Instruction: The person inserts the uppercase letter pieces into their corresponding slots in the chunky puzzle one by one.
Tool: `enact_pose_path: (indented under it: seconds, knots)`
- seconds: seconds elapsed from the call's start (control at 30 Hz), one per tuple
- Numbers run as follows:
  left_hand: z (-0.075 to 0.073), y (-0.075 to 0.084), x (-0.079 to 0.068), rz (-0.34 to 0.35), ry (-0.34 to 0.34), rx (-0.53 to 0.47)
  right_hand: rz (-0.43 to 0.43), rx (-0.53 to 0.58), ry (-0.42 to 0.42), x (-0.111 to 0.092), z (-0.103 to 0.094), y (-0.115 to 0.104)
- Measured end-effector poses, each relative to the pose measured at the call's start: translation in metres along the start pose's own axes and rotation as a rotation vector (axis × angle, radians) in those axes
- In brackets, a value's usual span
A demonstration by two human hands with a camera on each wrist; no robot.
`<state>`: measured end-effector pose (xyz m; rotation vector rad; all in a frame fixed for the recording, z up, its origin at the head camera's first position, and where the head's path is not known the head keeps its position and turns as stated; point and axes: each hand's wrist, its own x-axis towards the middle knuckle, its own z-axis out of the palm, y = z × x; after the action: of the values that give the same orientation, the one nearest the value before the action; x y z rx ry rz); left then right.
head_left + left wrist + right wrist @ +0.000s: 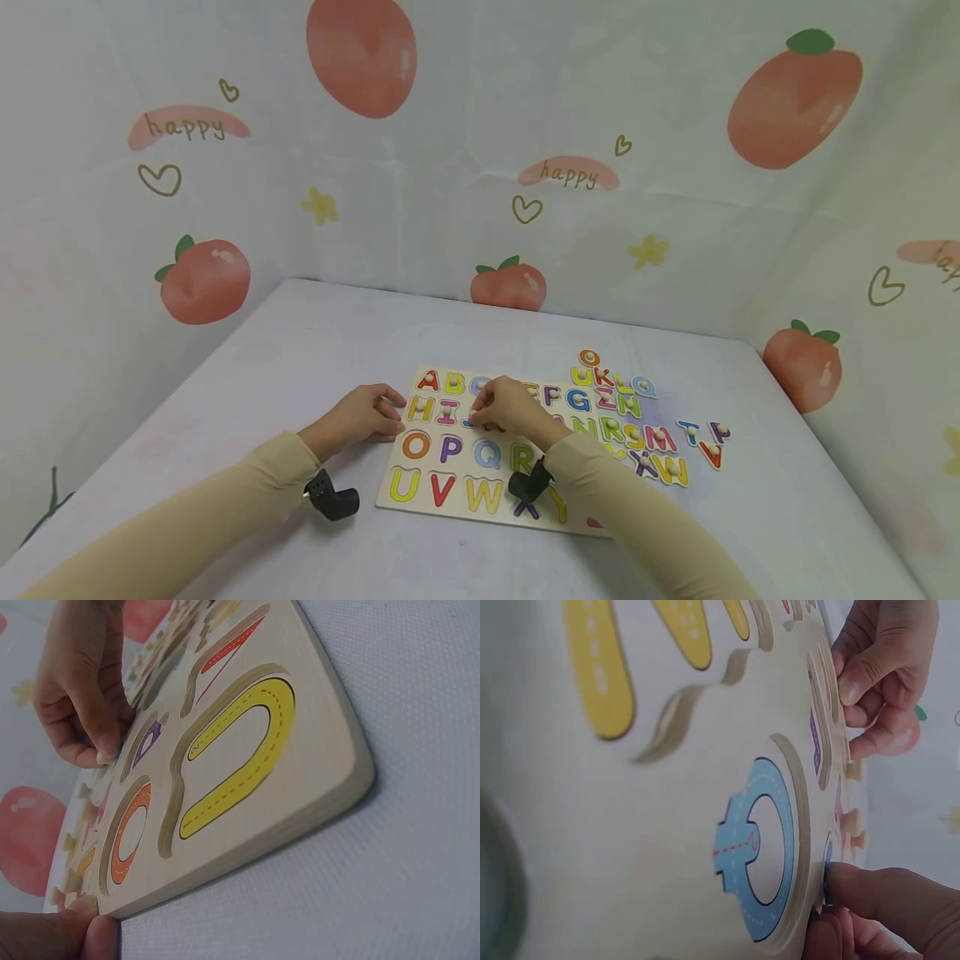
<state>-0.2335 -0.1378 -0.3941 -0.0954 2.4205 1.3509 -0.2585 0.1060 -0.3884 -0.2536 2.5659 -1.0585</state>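
Observation:
A wooden alphabet puzzle board (465, 472) lies flat on the table. My left hand (365, 419) is at its left edge, and in the left wrist view the thumb and a finger (90, 907) hold that edge. Over the second row, my right hand (512, 410) pinches a blue letter J piece (467, 422) by its knob, at the slot right of the pink I piece (447, 412). The fingers hide most of the J. Pieces A (427, 381), B (455, 383) and H (420, 409) sit in their slots. The recesses O (416, 445) and Q (776, 847) hold no pieces.
Several loose letter pieces, among them M (660, 439), W (671, 470) and K (603, 377), lie along and over the board's right side. T (688, 432), P (720, 431) and V (711, 455) lie farther right on the white tablecloth (337, 333).

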Motion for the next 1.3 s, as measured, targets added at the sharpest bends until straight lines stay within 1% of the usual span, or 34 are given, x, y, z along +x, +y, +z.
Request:
enact_pose_path:
  seconds: [0.17, 0.3, 0.43, 0.57, 0.63, 0.77, 0.87, 1.03, 1.17, 1.3]
  knots:
    - [0.0, 0.0, -0.001, 0.005, 0.008, 0.007, -0.011, -0.002, 0.001, -0.001, -0.002, 0.001]
    - [0.0, 0.002, -0.003, 0.002, 0.01, 0.005, -0.025, 0.011, 0.02, -0.007, -0.011, 0.002]
    - [0.0, 0.002, -0.003, 0.006, 0.009, 0.001, -0.058, 0.06, 0.068, -0.018, -0.027, 0.004]
    - [0.0, 0.002, -0.002, 0.011, 0.01, 0.009, -0.107, 0.135, 0.101, -0.032, -0.05, 0.008]
    - [0.0, 0.001, -0.002, 0.013, 0.01, 0.01, -0.136, 0.14, 0.119, -0.039, -0.062, 0.012]
    - [-0.001, 0.0, -0.002, 0.011, 0.008, 0.004, -0.179, 0.144, 0.173, -0.055, -0.087, 0.026]
    - [-0.001, 0.0, -0.002, 0.011, 0.004, 0.007, -0.181, 0.161, 0.215, -0.068, -0.106, 0.039]
    - [-0.001, 0.001, -0.003, 0.016, 0.0, 0.019, -0.141, 0.161, 0.28, -0.082, -0.132, 0.066]
    - [-0.001, 0.002, -0.002, 0.005, 0.004, 0.021, -0.094, 0.15, 0.335, -0.082, -0.146, 0.087]
    - [0.0, 0.001, 0.0, -0.01, 0.01, 0.019, -0.075, 0.164, 0.35, -0.07, -0.152, 0.107]
